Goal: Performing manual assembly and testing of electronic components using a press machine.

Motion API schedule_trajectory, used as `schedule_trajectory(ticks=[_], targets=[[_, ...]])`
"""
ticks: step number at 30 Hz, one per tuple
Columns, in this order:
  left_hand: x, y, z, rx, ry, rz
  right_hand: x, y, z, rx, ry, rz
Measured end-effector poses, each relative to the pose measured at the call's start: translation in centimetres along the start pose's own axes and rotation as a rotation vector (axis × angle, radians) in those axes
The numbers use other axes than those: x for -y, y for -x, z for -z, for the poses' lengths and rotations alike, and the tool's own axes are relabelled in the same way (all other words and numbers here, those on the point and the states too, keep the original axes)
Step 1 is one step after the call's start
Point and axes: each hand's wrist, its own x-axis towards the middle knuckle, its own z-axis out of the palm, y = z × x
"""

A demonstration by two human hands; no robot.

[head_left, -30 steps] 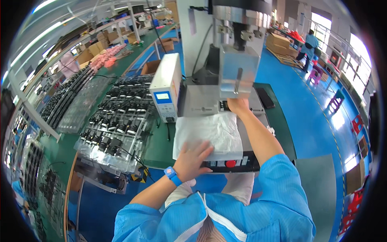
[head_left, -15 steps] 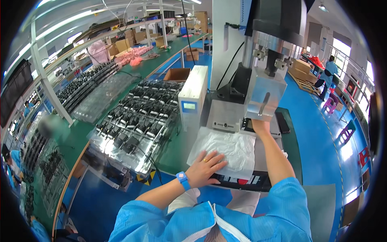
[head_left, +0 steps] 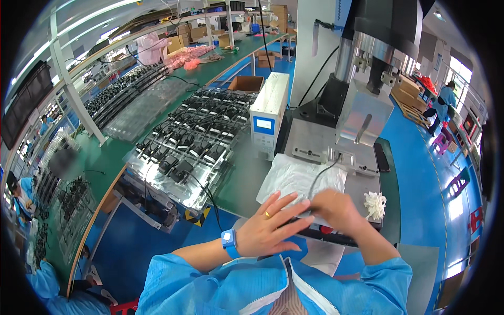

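A thin dark cable (head_left: 321, 176) runs from the metal fixture (head_left: 344, 153) under the press down toward me. My right hand (head_left: 336, 211), slightly blurred, has its fingers curled on the cable's near end. Close beside it, my left hand (head_left: 275, 224) is open, fingers stretched out and palm down, with nothing seen in it. A crumpled white sheet (head_left: 286, 176) covers the machine's base in front of both hands. Above the fixture hangs the block-shaped metal press head (head_left: 365, 115). Whatever the right fingers cover at the cable's end is hidden.
Left of the press stands a white control box (head_left: 270, 113) with a small screen. Clear trays of black corded adapters (head_left: 194, 142) lie on the green bench. A bunched white cloth (head_left: 375, 206) sits at the base's right edge. Co-workers are farther off.
My right hand has come back from under the press head toward me and now holds the cable. My left hand has lifted off the white sheet and drawn nearer me.
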Motion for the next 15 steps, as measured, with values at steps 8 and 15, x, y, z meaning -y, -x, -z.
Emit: schedule_trajectory(ticks=[8, 15], targets=[[-4.3, -2.0, 3.7, 0.407, 0.177, 0.362, 6.6, -0.3, 1.7, 0.165, -0.065, 0.299], [-1.3, 1.9, -0.9, 0.104, 1.267, 0.795, 3.9, 1.2, -1.7, -0.363, -0.448, -0.221]])
